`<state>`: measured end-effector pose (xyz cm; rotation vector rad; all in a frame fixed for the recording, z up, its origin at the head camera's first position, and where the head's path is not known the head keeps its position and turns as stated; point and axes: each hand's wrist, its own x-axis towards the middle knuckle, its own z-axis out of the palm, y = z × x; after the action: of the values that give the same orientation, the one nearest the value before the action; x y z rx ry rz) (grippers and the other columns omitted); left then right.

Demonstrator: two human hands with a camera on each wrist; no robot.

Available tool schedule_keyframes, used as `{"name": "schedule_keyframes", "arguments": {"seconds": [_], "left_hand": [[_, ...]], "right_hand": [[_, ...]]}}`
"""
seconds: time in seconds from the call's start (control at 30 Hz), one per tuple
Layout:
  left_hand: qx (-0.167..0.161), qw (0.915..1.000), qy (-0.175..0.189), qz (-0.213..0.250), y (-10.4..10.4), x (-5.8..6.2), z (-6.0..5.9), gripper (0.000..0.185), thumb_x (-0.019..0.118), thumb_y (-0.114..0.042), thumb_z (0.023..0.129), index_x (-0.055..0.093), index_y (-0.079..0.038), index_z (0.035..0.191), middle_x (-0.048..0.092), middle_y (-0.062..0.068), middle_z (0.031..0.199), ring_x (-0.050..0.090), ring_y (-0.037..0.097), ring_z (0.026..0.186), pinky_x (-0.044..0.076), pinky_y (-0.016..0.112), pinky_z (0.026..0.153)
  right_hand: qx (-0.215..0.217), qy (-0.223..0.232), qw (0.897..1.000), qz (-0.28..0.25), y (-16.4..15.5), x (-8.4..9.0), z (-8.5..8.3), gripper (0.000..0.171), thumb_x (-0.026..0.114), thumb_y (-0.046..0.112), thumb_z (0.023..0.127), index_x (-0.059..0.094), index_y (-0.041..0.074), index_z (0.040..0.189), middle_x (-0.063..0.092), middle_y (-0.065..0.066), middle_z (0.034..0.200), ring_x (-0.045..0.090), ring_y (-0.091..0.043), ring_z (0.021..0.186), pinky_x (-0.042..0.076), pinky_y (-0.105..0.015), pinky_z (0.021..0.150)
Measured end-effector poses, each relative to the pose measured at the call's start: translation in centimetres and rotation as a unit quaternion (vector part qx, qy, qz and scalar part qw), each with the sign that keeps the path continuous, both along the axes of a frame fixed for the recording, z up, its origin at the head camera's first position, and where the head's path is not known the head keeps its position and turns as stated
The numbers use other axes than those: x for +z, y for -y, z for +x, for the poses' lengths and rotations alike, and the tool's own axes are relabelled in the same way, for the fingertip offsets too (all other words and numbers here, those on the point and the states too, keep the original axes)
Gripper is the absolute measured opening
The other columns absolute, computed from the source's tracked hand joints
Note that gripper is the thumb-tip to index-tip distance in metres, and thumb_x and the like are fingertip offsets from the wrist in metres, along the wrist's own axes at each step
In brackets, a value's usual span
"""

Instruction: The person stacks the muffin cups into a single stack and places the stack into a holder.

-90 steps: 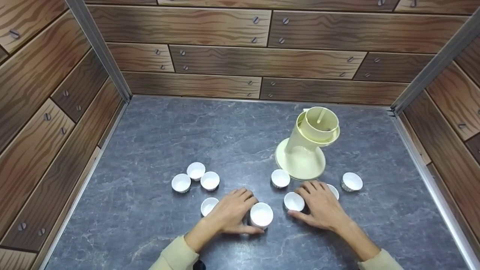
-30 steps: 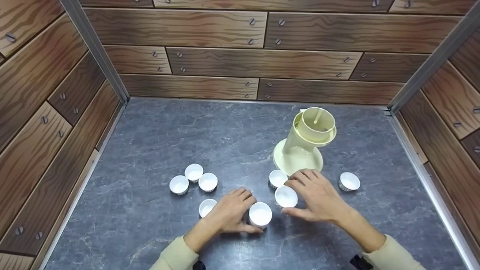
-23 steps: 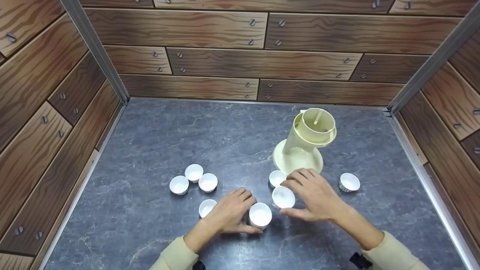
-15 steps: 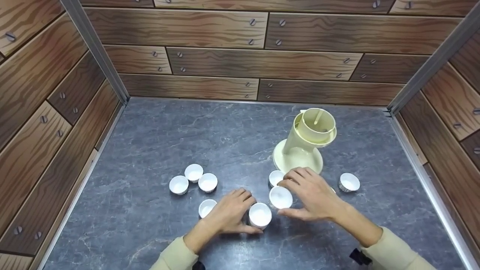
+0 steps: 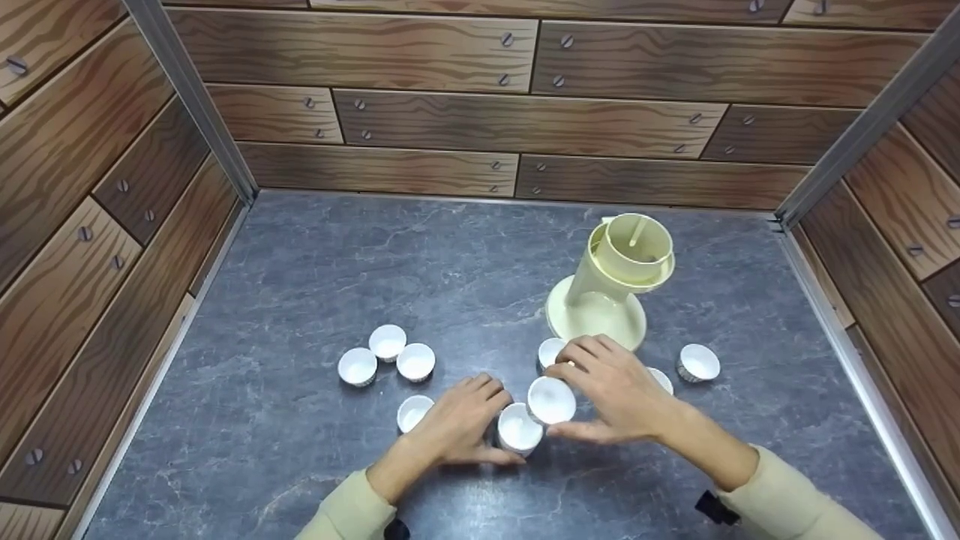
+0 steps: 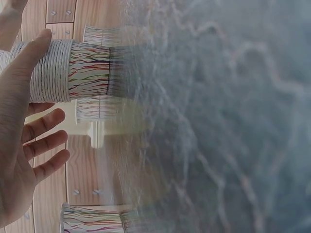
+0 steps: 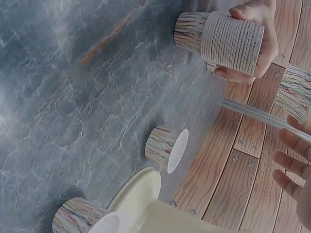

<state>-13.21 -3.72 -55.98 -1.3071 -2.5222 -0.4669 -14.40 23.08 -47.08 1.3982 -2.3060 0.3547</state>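
My left hand (image 5: pixel 465 421) grips a tall stack of nested white paper cups (image 5: pixel 520 427) standing on the table, thumb on the near side. In the right wrist view the stack (image 7: pixel 231 41) shows many ribbed rims above one cup wall with coloured wavy lines. Raised off the table, a single paper cup (image 5: pixel 551 400) is held by my right hand (image 5: pixel 619 390) between thumb and fingers. This cup overlaps the stack's right rim in the head view. Behind the right fingers, another cup (image 5: pixel 550 352) stands partly covered.
A pale yellow dispenser-like stand (image 5: pixel 600 315) with a round base and an upright cylinder is behind my right hand. Three cups (image 5: pixel 388 343) cluster at left, and one (image 5: pixel 414 412) sits beside my left hand. Two more, including an outer cup (image 5: pixel 698 363), stand at right.
My right hand has lifted the cup off the table and carried it left, up to the stack's rim. The left hand has kept its grip on the stack in place.
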Motion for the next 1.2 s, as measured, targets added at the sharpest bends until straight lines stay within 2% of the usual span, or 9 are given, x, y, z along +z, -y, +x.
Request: {"name": "schedule_keyframes", "arguments": {"seconds": [0.33,0.5,0.67,1.2], "left_hand": [[-0.001,0.9998,-0.017,0.007,0.0,-0.2,0.0,0.071,0.072,-0.079,0.072,0.062,-0.015,0.101,0.058,-0.001,0.101,0.054,0.017,0.095,0.049,0.032,0.081],[-0.004,0.9999,-0.012,0.011,0.0,-0.2,-0.1,0.072,0.072,-0.079,0.072,0.063,-0.014,0.103,0.059,-0.001,0.102,0.054,0.017,0.096,0.049,0.032,0.084],[-0.004,0.9999,-0.006,0.009,0.0,-0.1,0.0,0.073,0.073,-0.078,0.073,0.065,-0.013,0.105,0.06,0.0,0.104,0.055,0.017,0.098,0.05,0.033,0.087],[0.001,1.0,-0.002,-0.002,0.0,0.1,0.1,0.07,0.072,-0.078,0.073,0.062,-0.015,0.105,0.06,-0.001,0.104,0.054,0.017,0.097,0.048,0.033,0.082]], "right_hand": [[0.015,-0.011,1.0,-0.005,0.7,-0.9,0.2,0.067,0.066,0.074,0.081,0.068,0.015,0.113,0.06,0.001,0.103,0.057,-0.021,0.096,0.046,-0.038,0.079],[0.026,-0.007,1.0,-0.012,1.0,-1.3,0.3,0.065,0.068,0.071,0.08,0.068,0.015,0.113,0.061,0.001,0.104,0.057,-0.021,0.097,0.046,-0.037,0.08],[0.023,-0.003,1.0,-0.014,1.3,-1.8,0.4,0.064,0.066,0.072,0.082,0.068,0.015,0.112,0.061,0.002,0.104,0.057,-0.021,0.097,0.046,-0.038,0.081],[0.014,-0.001,1.0,-0.009,1.8,-3.7,0.8,0.066,0.067,0.073,0.08,0.068,0.015,0.111,0.06,0.001,0.102,0.056,-0.02,0.095,0.048,-0.038,0.08]]}}
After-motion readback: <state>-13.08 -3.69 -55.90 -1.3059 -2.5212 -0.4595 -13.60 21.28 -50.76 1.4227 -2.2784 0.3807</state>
